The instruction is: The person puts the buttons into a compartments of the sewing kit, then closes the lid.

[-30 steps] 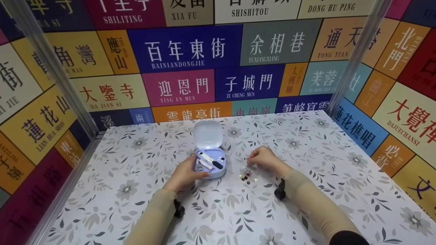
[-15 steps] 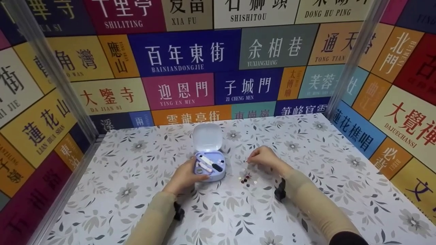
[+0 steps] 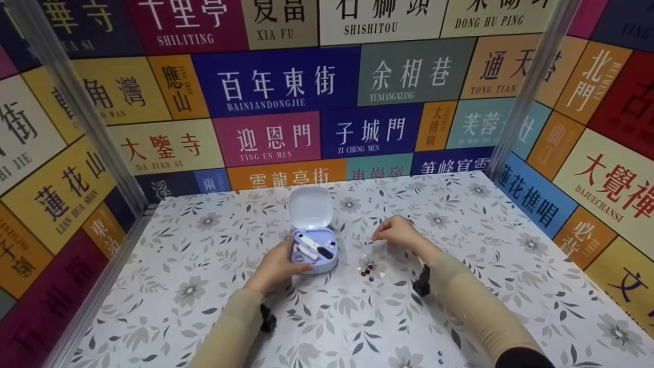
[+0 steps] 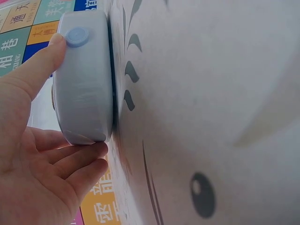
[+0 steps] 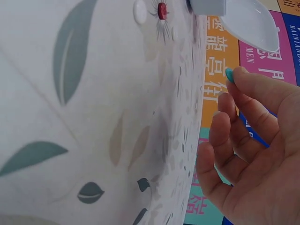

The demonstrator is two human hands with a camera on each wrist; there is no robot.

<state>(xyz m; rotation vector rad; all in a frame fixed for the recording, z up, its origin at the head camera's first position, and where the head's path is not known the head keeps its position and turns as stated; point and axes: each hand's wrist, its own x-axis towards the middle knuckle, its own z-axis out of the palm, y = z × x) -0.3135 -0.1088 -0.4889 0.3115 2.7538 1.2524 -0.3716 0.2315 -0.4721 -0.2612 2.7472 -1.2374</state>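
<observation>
Here, left fingers (image 4: 79,161) grip the case (image 4: 86,89); right fingers (image 5: 262,89) pinch 1 turquoise piece (image 5: 229,75)

On wall panels (image 3: 276,82): "SHISHITOU" (image 3: 371,27), "BAINIANDONGJIE" (image 3: 266,105) (and, blurrier, perhaps "BEIMEN" (image 3: 615,75))

Your flowered table (image 3: 153,286), lettered walls on three sides.
Past its far edge you face a back wall (image 3: 277,107) of coloured name panels; the left wall (image 3: 61,184) and right wall (image 3: 608,179) carry more. A left post (image 3: 76,92) and right post (image 3: 534,82) rise near your table's far corners.
</observation>
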